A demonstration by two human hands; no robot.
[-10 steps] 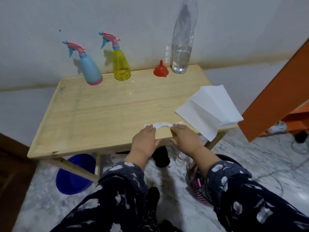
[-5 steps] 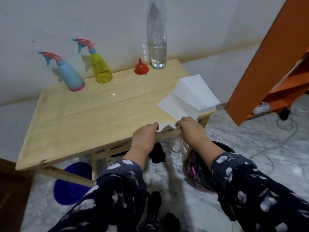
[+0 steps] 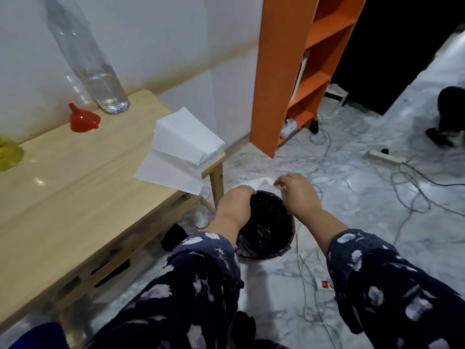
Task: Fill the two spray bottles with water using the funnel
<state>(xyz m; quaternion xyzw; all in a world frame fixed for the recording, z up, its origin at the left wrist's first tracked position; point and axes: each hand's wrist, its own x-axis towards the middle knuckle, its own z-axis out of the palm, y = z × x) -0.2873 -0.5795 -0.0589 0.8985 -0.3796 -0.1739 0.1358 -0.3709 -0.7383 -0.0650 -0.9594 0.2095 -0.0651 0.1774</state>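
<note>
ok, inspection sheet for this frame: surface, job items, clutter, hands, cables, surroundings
Surface: wooden table, bare in the middle.
Job's things: red funnel mouth down; clear water bottle part full; yellow spray bottle at frame edge; second spray bottle not in view.
Clutter: tissue stack overhanging the table corner.
Hands: left hand and right hand over black bin, pinching a white tissue.
Cables: loose cords and power strips on the floor.
Surroundings: orange shelf, marble floor.

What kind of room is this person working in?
Probably a room in a home, used as a makeshift work area. A low wooden table stands against a plain wall, an orange shelf unit rises beside it, and loose cables with a power strip trail over the marble-patterned floor.
</note>
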